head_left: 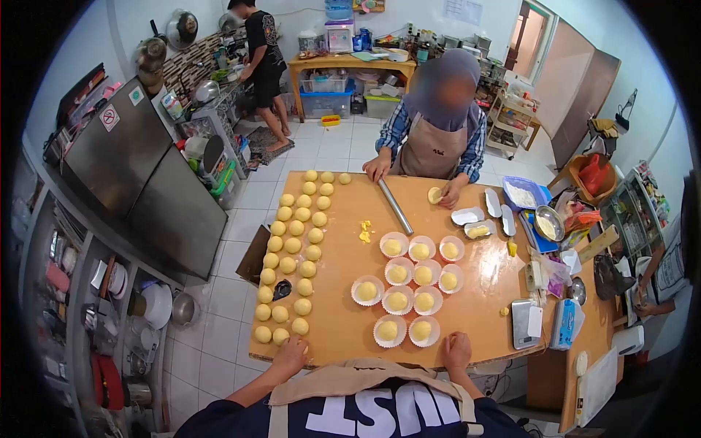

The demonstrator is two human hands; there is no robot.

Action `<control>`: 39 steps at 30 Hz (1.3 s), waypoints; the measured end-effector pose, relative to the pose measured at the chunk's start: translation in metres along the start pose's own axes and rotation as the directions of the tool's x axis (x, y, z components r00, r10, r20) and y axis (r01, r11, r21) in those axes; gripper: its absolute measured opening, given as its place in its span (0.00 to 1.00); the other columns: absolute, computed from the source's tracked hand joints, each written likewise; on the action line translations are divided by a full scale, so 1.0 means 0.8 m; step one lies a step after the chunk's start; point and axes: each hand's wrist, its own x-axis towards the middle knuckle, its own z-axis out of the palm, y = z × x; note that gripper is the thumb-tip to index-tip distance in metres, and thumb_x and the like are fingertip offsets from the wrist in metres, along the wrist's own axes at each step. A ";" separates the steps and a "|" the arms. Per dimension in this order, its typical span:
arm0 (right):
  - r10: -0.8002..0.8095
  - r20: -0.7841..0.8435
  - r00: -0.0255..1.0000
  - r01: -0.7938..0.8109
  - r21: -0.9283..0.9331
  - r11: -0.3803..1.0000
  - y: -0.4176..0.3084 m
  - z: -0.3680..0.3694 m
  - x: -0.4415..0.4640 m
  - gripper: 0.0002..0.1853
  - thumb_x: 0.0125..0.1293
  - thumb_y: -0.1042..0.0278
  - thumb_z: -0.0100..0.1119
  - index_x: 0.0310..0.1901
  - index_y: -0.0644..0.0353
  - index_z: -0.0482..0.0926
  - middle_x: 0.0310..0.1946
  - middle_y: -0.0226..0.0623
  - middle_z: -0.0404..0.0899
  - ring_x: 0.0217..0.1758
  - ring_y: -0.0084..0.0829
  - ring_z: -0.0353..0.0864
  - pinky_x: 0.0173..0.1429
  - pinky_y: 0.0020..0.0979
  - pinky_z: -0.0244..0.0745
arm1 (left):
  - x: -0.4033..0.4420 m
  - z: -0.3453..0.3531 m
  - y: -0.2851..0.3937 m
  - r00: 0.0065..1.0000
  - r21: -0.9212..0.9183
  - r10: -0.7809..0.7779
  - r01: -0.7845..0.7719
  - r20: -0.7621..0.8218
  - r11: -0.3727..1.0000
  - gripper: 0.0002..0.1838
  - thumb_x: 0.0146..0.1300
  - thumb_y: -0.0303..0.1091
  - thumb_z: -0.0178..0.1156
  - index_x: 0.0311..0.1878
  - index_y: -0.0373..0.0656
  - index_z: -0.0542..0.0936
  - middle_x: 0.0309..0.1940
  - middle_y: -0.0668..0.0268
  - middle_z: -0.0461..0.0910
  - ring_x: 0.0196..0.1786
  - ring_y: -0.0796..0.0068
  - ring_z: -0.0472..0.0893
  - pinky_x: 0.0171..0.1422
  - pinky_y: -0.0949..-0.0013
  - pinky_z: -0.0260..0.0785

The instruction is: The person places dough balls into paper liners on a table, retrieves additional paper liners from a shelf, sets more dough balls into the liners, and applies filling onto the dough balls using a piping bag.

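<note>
My left hand [290,353] rests at the table's near left edge, just below the last dough balls [280,336]. Its fingers are curled, and whatever they may hold is hidden. At the near edge further right, my right hand [458,350] lies closed like a fist, with nothing visible in it. Between and beyond my hands stand several white paper cups [390,331], each with a round yellow dough ball inside. Long columns of loose dough balls [289,265] run up the table's left side, around a dark hole or patch [282,290].
Across the wooden table [336,292], a co-worker [438,139] holds a metal rolling pin [395,207] and a flattened dough piece [435,196]. Small white trays [467,216], a metal bowl [549,223], and a scale [526,323] sit at right. Another person [264,66] stands at the back counter.
</note>
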 end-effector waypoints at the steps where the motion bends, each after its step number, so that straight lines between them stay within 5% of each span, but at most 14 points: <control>1: 0.001 0.006 1.000 -0.001 -0.003 1.000 0.001 0.001 0.000 0.12 0.63 0.57 0.58 0.40 0.57 0.78 0.38 0.42 0.77 0.44 0.46 0.78 0.49 0.45 0.73 | 0.001 0.001 -0.001 1.000 0.013 0.006 -0.006 0.007 1.000 0.21 0.53 0.34 0.68 0.49 0.41 0.75 0.51 0.53 0.72 0.55 0.49 0.75 0.57 0.53 0.72; 39: -0.061 -0.034 0.998 0.061 -0.012 0.998 0.006 0.005 -0.004 0.12 0.63 0.62 0.61 0.43 0.57 0.74 0.37 0.42 0.75 0.42 0.45 0.77 0.46 0.44 0.72 | 0.001 -0.002 0.018 0.989 -0.072 -0.143 0.140 -0.042 0.988 0.24 0.48 0.32 0.72 0.50 0.45 0.77 0.53 0.58 0.72 0.57 0.53 0.74 0.58 0.54 0.72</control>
